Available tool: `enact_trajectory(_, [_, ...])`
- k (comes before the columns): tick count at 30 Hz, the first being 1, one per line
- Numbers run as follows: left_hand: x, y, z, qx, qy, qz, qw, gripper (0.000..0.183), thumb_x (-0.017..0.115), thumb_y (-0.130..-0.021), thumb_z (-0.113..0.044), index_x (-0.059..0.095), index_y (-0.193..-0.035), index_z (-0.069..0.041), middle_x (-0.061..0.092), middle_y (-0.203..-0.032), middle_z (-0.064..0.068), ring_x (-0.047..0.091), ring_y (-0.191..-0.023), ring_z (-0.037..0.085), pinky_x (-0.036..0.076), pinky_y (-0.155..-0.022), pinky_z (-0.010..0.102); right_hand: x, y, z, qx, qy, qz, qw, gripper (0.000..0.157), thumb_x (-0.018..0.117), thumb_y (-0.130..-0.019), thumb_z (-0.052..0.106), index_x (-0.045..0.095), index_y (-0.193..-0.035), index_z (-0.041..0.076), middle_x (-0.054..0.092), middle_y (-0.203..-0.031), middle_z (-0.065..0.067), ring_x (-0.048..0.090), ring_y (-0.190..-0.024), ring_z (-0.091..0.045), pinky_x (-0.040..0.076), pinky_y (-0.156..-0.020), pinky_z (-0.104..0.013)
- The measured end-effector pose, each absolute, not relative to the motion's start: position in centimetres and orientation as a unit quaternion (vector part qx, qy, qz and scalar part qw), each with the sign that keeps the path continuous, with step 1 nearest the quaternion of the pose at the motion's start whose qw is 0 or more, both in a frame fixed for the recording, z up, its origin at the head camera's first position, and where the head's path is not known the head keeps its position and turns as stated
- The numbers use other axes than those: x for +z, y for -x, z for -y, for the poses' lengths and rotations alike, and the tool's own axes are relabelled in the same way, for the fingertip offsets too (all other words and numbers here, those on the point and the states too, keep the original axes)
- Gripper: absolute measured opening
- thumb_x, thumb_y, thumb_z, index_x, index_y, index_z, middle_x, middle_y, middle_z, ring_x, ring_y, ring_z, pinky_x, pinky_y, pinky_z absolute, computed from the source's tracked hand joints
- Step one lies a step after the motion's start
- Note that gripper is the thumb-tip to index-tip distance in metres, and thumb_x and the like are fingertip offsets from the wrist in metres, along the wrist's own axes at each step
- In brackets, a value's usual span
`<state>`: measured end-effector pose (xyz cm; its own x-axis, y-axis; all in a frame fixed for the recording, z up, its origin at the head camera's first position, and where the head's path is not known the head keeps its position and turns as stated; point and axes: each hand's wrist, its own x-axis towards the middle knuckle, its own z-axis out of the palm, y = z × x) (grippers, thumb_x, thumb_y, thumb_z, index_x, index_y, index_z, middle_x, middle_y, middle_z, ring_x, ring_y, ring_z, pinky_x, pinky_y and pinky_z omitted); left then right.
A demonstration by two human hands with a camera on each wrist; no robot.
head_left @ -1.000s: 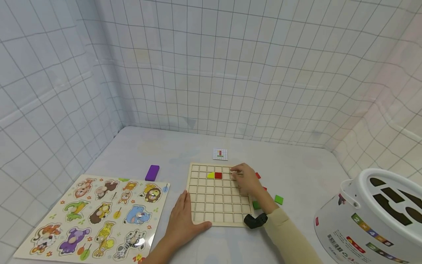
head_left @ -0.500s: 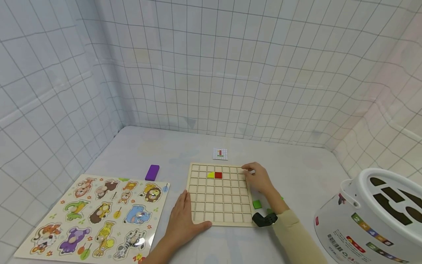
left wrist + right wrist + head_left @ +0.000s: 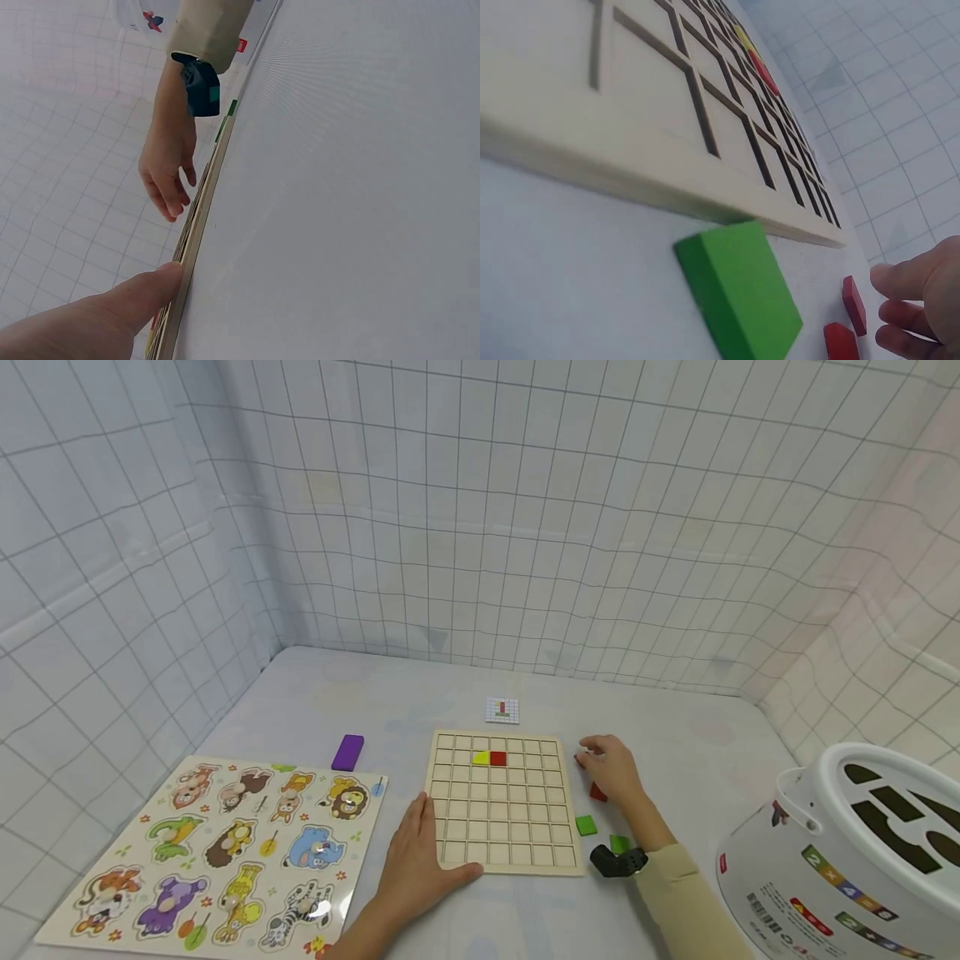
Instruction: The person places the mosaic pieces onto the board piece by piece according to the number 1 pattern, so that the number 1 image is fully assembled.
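My left hand (image 3: 416,860) holds the wooden grid board (image 3: 480,812) steady, fingers along its left side. In the left wrist view its thumb (image 3: 150,294) presses the board's edge. A yellow corner piece (image 3: 482,758) and a red square tile (image 3: 498,759) sit side by side in upper cells. Right of the board, my right hand (image 3: 617,772) hovers low with relaxed fingers. The right wrist view shows its fingertips just beside a red tile (image 3: 853,306), with a gap between. Another red tile (image 3: 597,792) lies under the palm side, partly hidden. Green tiles (image 3: 586,825) lie nearer the wrist.
A small pattern card (image 3: 502,710) lies behind the board. To the left are an animal puzzle board (image 3: 255,835) and a purple block (image 3: 348,752). A white lidded bucket (image 3: 825,860) stands at the right. Grid-patterned cloth walls (image 3: 510,527) enclose the table.
My right hand has moved from over the board's upper right cells to the tiles at its right, uncovering the board's right edge and green tiles. The left hand stays put.
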<state>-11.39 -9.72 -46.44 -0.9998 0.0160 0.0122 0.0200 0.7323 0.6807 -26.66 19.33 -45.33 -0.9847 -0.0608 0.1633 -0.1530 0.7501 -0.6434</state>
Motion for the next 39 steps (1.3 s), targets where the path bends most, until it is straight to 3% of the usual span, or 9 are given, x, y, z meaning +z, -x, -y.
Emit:
enact_trajectory(9, [-46.6,11.4,9.7,-0.366,0.009,0.931,0.004,0.124,0.081,-0.068,-0.058,0.019,-0.15,0.012,0.014,-0.158,0.027,0.014,-0.144,0.043,0.017,-0.114,0.058,-45.7,26.9,-20.4,0.32,-0.051,0.945,0.054,0.034,0.067,-0.092,0.015,0.065,-0.117,-0.008,0.06,-0.113,-0.023,0.056,-0.107,-0.038,0.046,-0.091,-0.051])
enact_trajectory(20, [-46.5,11.4,9.8,-0.369,0.013,0.929,0.005,0.125,0.081,-0.068,-0.058,0.018,-0.15,0.011,0.013,-0.158,0.026,0.013,-0.144,0.043,0.017,-0.114,0.059,-45.5,26.9,-19.7,0.321,-0.051,0.944,0.052,0.026,0.07,-0.09,0.011,0.067,-0.112,-0.003,0.061,-0.11,-0.02,0.057,-0.103,-0.034,0.049,-0.088,-0.049])
enact_trajectory(29, [-46.8,11.5,9.7,-0.369,0.009,0.929,0.002,0.124,0.081,-0.068,-0.058,0.018,-0.15,0.011,0.013,-0.158,0.026,0.012,-0.145,0.043,0.017,-0.114,0.058,-45.1,26.7,-19.0,0.334,-0.061,0.939,0.059,0.016,0.065,-0.092,0.006,0.068,-0.107,0.003,0.067,-0.098,-0.013,0.06,-0.092,-0.029,0.05,-0.08,-0.047])
enact_trajectory(39, [-46.6,11.4,9.8,-0.368,0.011,0.93,0.003,0.125,0.08,-0.068,-0.059,0.018,-0.15,0.012,0.013,-0.158,0.027,0.013,-0.145,0.043,0.017,-0.114,0.059,-45.1,26.7,-18.4,0.344,-0.062,0.933,0.085,0.015,0.061,-0.094,0.006,0.069,-0.106,0.003,0.067,-0.102,-0.013,0.061,-0.09,-0.027,0.052,-0.073,-0.041])
